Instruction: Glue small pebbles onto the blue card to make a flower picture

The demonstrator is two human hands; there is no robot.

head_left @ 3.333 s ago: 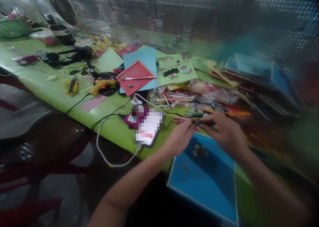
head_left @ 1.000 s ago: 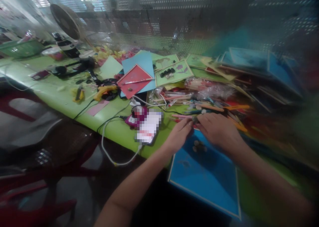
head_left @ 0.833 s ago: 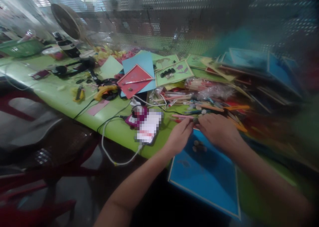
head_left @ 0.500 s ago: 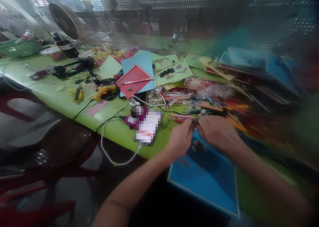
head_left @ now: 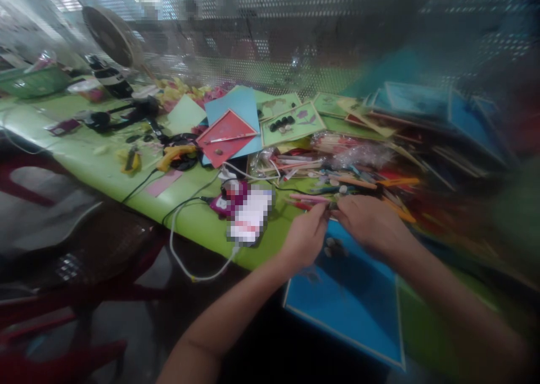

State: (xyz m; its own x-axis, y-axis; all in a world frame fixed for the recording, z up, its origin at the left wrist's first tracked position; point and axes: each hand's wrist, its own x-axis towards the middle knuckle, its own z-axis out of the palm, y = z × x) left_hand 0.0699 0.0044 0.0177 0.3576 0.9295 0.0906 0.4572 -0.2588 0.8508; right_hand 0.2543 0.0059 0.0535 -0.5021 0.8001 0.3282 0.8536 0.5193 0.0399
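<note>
My left hand (head_left: 309,229) and my right hand (head_left: 371,221) meet over the far edge of a blue board (head_left: 354,316) with pale borders. The fingertips of both are pinched together around something small and dark, mostly hidden by the fingers. On the board just below them lies a little cluster of grey pebbles (head_left: 335,247). The board juts out over the table's near edge. Pink and red pencils (head_left: 310,198) lie right beyond my left fingertips.
Left of my hands lie a phone (head_left: 252,212) on a white cable and a purple object (head_left: 230,198). A yellow corded tool (head_left: 177,154), a red board (head_left: 228,138) and a green board with black stones (head_left: 291,124) lie farther back. Blue boards (head_left: 417,100) are stacked at right.
My hands stay almost in place, with only slight shifts of the fingers and of the right hand. Nothing else has visibly moved.
</note>
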